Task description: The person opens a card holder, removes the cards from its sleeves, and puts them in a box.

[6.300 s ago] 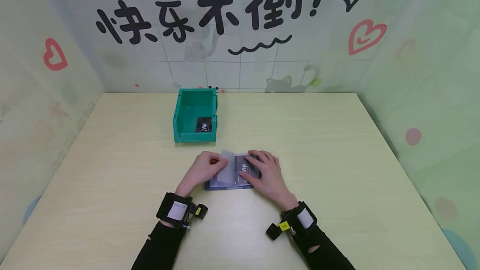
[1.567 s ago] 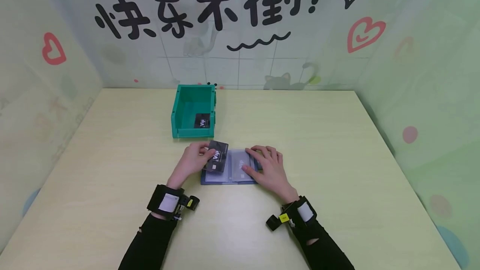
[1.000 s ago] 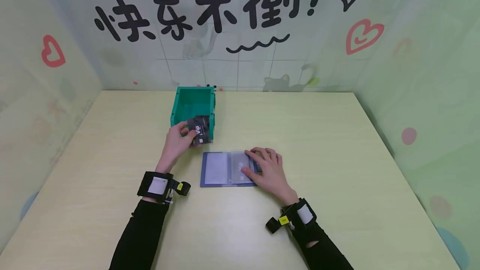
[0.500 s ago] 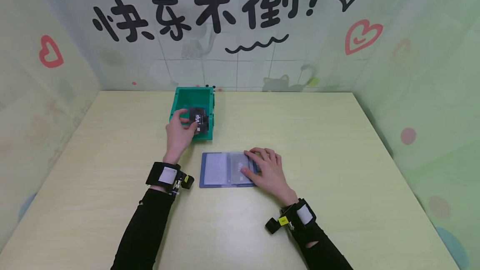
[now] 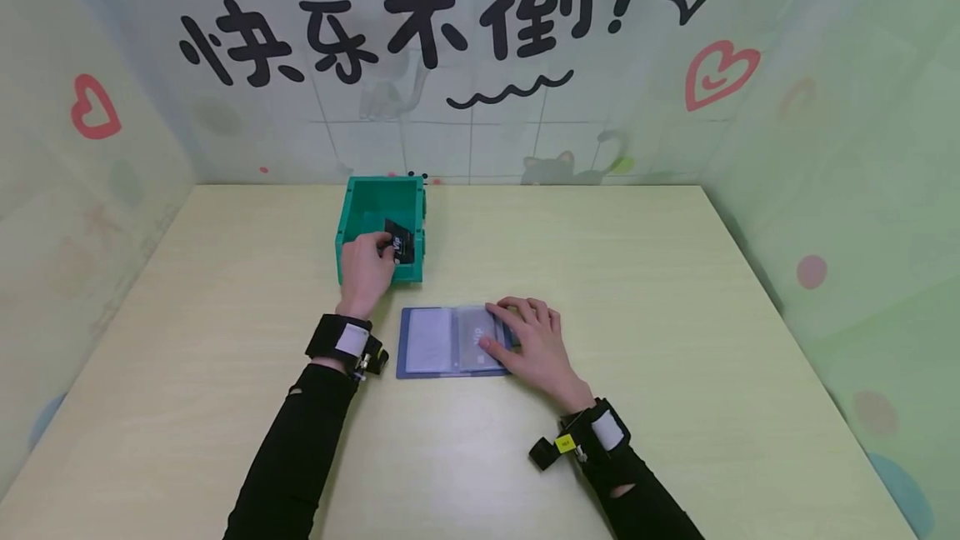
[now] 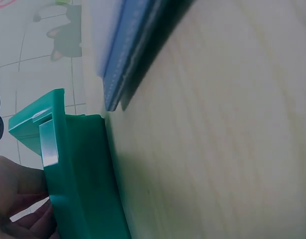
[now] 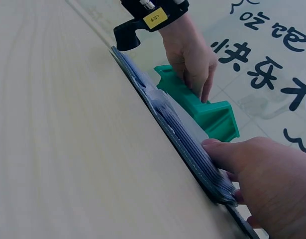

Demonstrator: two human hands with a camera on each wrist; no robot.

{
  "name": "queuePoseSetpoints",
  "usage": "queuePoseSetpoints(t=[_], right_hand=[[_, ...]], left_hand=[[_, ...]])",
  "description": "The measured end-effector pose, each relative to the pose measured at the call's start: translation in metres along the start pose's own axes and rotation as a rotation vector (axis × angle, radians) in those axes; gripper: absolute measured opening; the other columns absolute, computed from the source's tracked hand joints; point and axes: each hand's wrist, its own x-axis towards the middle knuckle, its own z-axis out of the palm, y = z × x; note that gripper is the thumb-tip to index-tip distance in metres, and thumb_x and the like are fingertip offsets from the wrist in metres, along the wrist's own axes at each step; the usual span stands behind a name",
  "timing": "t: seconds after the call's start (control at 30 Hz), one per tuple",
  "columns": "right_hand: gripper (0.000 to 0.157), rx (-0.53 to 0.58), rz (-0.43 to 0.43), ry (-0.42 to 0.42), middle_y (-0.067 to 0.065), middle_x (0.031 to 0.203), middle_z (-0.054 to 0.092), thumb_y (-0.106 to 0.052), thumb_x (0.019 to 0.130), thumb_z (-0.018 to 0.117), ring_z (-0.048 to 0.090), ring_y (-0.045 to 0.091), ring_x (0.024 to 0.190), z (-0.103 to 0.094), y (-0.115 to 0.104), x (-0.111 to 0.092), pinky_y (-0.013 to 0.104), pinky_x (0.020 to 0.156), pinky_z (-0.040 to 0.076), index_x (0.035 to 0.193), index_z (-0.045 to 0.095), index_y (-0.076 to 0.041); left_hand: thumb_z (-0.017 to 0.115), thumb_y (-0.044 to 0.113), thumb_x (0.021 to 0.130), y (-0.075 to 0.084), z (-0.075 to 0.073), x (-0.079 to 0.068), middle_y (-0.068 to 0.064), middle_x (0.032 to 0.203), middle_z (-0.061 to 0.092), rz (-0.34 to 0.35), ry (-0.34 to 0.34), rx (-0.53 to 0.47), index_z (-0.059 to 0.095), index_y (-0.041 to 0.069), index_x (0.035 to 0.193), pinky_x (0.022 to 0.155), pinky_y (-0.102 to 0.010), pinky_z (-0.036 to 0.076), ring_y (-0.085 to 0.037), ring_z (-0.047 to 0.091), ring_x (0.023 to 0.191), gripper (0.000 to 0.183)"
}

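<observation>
My left hand (image 5: 366, 272) reaches over the front of the teal open-front bin (image 5: 408, 274), its fingers pinching the edge of a black VIP card (image 5: 402, 245). That card overlaps another dark card inside. From the left wrist view, the fingers (image 6: 31, 219) curl behind the bin's wall and the card is hidden. A blue card holder (image 5: 429, 342) lies spread flat on the table, left sleeve clear, right-hand sleeve with a faint VIP card. My right hand (image 5: 536, 348) presses on its right side, thumb (image 7: 217, 148) over the stacked sleeves and other fingers along their right edge.
The pale wooden table (image 5: 637, 273) runs back to a printed backdrop (image 5: 495, 148) with large dark lettering. Similar cloth walls stand at left and right. Each wrist wears a black strap with a small camera (image 5: 545, 452).
My left hand has lifted a VIP card off the holder's left side, carried it up and left, and lowered it into the bin. My right hand has stayed on the holder.
</observation>
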Motion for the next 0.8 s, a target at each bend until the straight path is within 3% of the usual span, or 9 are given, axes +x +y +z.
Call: queuePoseSetpoints(t=[0.23,0.37,0.5,0.6,0.73,0.8], right_hand=[[0.054,-0.003,0.002,-0.006,0.012,0.138,0.056,-0.043,0.091,0.067,0.041,0.037,0.126,-0.0001,-0.0002,0.0004,0.054,0.101,0.029,0.138,0.062,-0.016],[0.054,-0.001,0.000,-0.004,0.012,0.138,0.056,-0.042,0.091,0.068,0.041,0.037,0.126,0.0002,0.0001,0.0004,0.054,0.101,0.029,0.137,0.062,-0.016],[0.054,0.002,-0.001,-0.001,0.012,0.138,0.056,-0.042,0.091,0.068,0.041,0.038,0.126,0.0006,0.0001,0.0003,0.054,0.100,0.029,0.137,0.062,-0.016],[0.054,-0.001,0.001,-0.003,0.011,0.138,0.056,-0.042,0.091,0.068,0.040,0.038,0.126,0.0010,0.0008,0.0002,0.054,0.100,0.029,0.137,0.062,-0.016],[0.054,-0.004,0.004,-0.008,0.011,0.139,0.056,-0.042,0.091,0.068,0.040,0.037,0.127,0.0009,0.0010,0.0001,0.054,0.101,0.029,0.138,0.062,-0.017],[0.054,-0.003,0.002,-0.005,0.010,0.139,0.056,-0.042,0.091,0.068,0.040,0.037,0.127,0.0005,0.0005,0.0001,0.054,0.100,0.029,0.137,0.062,-0.016]], left_hand=[[0.046,0.002,0.101,0.0014,0.0027,-0.0010,-0.027,0.131,0.064,-0.029,-0.080,0.066,0.063,-0.006,0.131,0.081,-0.053,0.055,-0.044,0.065,0.112,0.035],[0.047,0.003,0.099,0.0013,0.0048,-0.0021,-0.027,0.123,0.068,0.005,-0.088,0.137,0.066,-0.006,0.125,0.074,-0.052,0.056,-0.043,0.068,0.101,0.034],[0.052,0.007,0.098,0.0007,0.0064,-0.0037,-0.025,0.090,0.071,0.066,-0.072,0.223,0.073,-0.005,0.095,0.054,-0.037,0.046,-0.038,0.066,0.075,0.025],[0.053,0.011,0.098,0.0013,0.0068,-0.0045,-0.014,0.065,0.057,0.093,-0.064,0.264,0.062,0.001,0.068,0.049,-0.029,0.030,-0.030,0.056,0.060,0.033],[0.053,0.012,0.099,0.0021,0.0079,-0.0049,-0.003,0.056,0.037,0.112,-0.052,0.304,0.044,0.010,0.055,0.048,-0.030,0.027,-0.026,0.047,0.054,0.045],[0.053,0.013,0.099,0.0021,0.0088,-0.0051,-0.003,0.055,0.036,0.115,-0.044,0.321,0.042,0.011,0.053,0.048,-0.031,0.028,-0.027,0.048,0.054,0.047]])
